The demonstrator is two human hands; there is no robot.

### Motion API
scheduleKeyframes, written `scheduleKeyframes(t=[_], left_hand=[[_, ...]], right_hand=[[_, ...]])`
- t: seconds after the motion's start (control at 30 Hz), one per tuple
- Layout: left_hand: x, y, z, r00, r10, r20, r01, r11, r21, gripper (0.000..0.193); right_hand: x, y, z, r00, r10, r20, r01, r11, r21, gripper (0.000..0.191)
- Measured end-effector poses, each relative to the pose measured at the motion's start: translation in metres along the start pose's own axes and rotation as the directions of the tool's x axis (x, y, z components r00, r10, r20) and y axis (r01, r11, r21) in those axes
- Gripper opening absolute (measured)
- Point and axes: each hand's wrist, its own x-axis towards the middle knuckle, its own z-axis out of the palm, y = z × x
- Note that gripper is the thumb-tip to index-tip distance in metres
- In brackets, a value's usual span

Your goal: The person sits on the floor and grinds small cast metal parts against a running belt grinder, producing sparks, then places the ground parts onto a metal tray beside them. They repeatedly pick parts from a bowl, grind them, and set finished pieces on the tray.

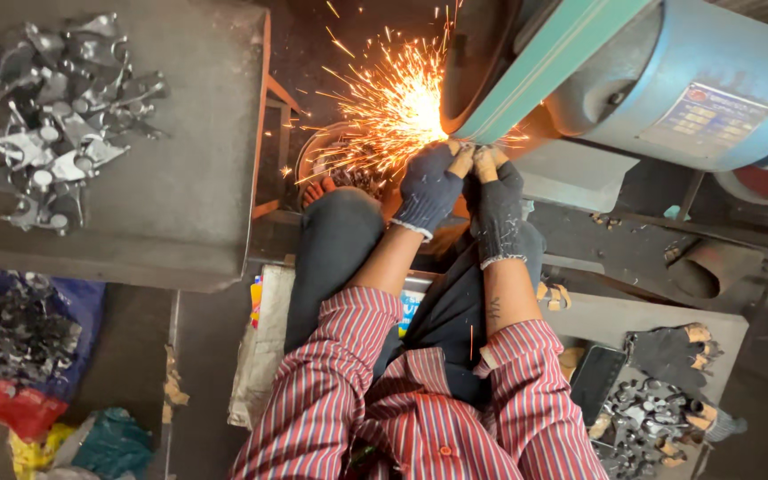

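Pressing point: left hand (428,185) and right hand (496,200), both gloved and closed, pinch a small workpiece (470,153), mostly hidden, against the grinding belt (544,67).
Grip: fingertips meet, likely to steady it.
Sparks (393,107): fly away leftward.
Metal parts (60,116): heaped on tray (197,178), within reach.
Spare gloves (668,351): beside the right elbow.

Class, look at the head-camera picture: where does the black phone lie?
The black phone lies at lower right, on the grey tray beside the striped right sleeve, left of small metal parts.
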Motion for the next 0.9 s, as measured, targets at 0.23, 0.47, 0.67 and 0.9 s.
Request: scheduleKeyframes(t=[0.23, 0.47, 0.67, 0.9], left_hand=[[0.007, 0.004, -0.001, 0.980, 0.002, 0.201, 0.051, 0.965, -0.258, 0.036], [0.020, 0.023, -0.085, 0.791, 0.026, 0.611, -0.185, 0.963, 0.198, 0.036], [-0.045, 0.038, -0.087, 0.853, 0.099, 0.513, -0.324, 0.871, 0.370, 0.055], [-0.008, 0.055, -0.083, 0.733, 0.249, 0.633, 0.061, 0.903, -0.426, 0.044]], right_hand=[[-0.010, 0.001, 0.010, 0.994, -0.090, -0.056, 0.080, 0.984, -0.160, 0.033], [-0.088, -0.061, 0.061, 0.985, -0.025, 0.172, 0.113, 0.842, -0.528, 0.033], [-0.120, -0.052, 0.072, 0.999, 0.028, -0.027, -0.035, 0.355, -0.934, 0.049], [-0.083, -0.061, 0.019, 0.870, 0.006, 0.493, 0.110, 0.972, -0.206, 0.056]])
